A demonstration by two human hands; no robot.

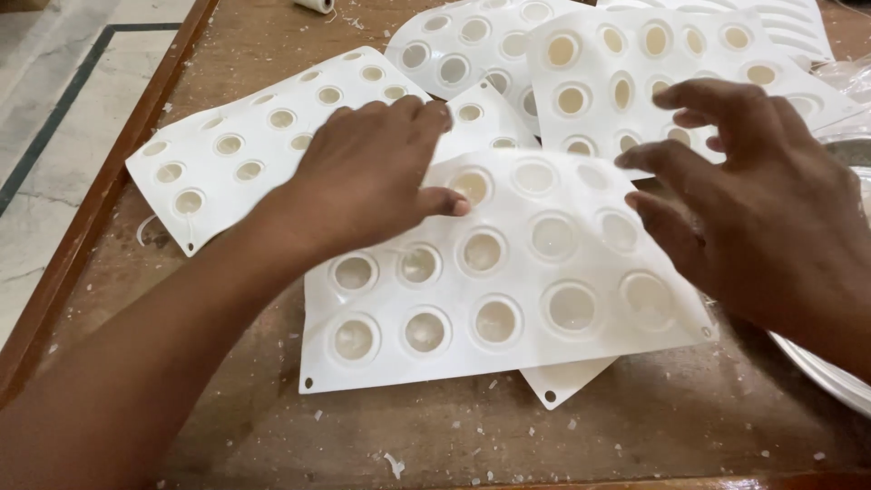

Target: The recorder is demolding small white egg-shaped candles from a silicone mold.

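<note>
Here, left hand (367, 177) fingers flat on white mould sheet (508, 272), right hand (771, 209) fingers loose above.

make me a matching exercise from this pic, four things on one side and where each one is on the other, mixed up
Things:
1. left hand
2. right hand
3. thread spool
4. round metal plate

Places:
a. at the far edge of the wooden table, top of the picture
b. fingers spread over the right side of the front white mould sheet
c. at the right edge, partly under the forearm
d. flat on the far left part of the front mould sheet, thumb by a round cavity

Pairs: 1-d, 2-b, 3-a, 4-c
</note>
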